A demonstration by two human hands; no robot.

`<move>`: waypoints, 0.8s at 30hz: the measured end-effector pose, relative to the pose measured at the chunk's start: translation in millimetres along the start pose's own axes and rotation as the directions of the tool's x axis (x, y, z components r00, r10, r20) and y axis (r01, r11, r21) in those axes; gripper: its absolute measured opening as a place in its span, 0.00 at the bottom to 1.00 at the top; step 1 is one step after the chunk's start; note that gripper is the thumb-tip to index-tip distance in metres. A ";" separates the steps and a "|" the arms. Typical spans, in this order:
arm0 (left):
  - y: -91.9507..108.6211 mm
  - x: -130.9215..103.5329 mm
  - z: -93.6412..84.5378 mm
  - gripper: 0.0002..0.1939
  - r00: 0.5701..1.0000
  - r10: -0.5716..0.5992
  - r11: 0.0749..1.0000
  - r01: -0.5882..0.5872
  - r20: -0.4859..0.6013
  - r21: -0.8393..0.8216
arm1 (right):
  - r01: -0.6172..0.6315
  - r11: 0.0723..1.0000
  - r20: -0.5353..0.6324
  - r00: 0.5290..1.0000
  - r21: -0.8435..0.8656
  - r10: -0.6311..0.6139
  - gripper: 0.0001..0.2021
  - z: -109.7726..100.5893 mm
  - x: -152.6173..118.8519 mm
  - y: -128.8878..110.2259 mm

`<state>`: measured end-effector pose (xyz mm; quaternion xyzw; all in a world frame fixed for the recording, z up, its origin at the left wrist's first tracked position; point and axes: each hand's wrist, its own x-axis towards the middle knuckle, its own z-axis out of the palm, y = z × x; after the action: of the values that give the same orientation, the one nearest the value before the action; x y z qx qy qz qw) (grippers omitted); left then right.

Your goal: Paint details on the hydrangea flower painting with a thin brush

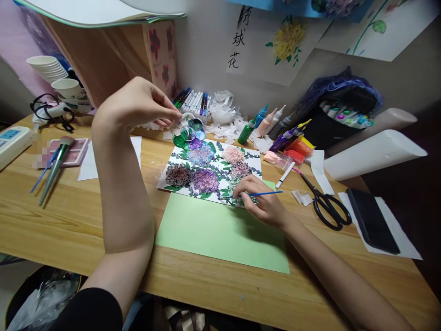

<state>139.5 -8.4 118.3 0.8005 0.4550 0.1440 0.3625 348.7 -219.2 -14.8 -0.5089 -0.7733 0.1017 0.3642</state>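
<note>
My left hand (151, 103) pinches the rim of a clear flower-shaped paint palette (189, 133), with green, purple and blue paint in its wells. The palette is over the upper left part of a white sheet painted with flowers (220, 158). Round blooms in pink, purple, blue and dark tones cover the sheet, with green leaves among them. In my right hand (255, 200) is a thin blue paintbrush (267, 193), its tip at the sheet's lower edge. Under the painting lies a light green sheet (220, 234) on the wooden table.
Paint bottles (247, 131) and white paper scraps (223, 133) line the back. On the right lie black scissors (327, 204), a dark phone (372, 220) and a white roll (375, 154). To the left are a makeup brush (57, 168) and paper cups (65, 87).
</note>
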 end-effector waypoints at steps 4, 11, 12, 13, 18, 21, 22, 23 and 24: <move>3.7 2.5 3.4 0.18 0.999 0.028 0.999 -0.029 0.021 0.030 | -0.017 1.000 -0.051 0.999 0.006 0.017 0.09 -7.3 -0.4 -2.6; 16.5 16.0 30.6 0.12 0.945 0.195 0.975 -0.215 0.263 0.051 | -0.023 0.998 -0.489 0.871 0.059 0.049 0.11 -32.4 6.9 -13.0; 19.4 17.9 36.9 0.11 0.927 0.219 0.968 -0.246 0.304 0.053 | -0.025 0.999 -0.496 0.867 0.049 0.046 0.11 -34.3 7.9 -14.3; 22.2 19.5 43.2 0.10 0.908 0.236 0.960 -0.272 0.346 0.059 | -0.028 0.999 -0.494 0.868 0.044 0.046 0.11 -35.4 8.5 -15.6; 31.1 22.7 65.9 0.07 0.841 0.307 0.926 -0.373 0.446 0.066 | -0.051 0.998 -0.442 0.895 0.045 0.066 0.11 -34.8 6.8 -21.4; 31.5 23.3 69.5 0.07 0.832 0.323 0.917 -0.392 0.451 0.066 | -0.068 0.998 -0.314 0.947 0.016 0.070 0.11 -33.5 7.3 -23.6; 31.3 23.5 69.6 0.07 0.830 0.326 0.918 -0.392 0.453 0.059 | -0.070 0.998 -0.270 0.960 0.002 0.068 0.11 -33.1 8.0 -23.8; 31.0 23.9 69.5 0.07 0.828 0.328 0.919 -0.391 0.456 0.049 | -0.070 0.997 -0.239 0.969 -0.010 0.066 0.11 -32.8 8.7 -24.0; 30.7 24.2 69.1 0.07 0.825 0.331 0.920 -0.390 0.458 0.039 | -0.071 0.997 -0.222 0.973 -0.021 0.065 0.11 -32.4 9.1 -23.9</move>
<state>210.6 -29.2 89.7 0.9054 0.2094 -0.0057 0.3692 351.3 -229.4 25.2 -0.5482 -0.7115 0.0458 0.4371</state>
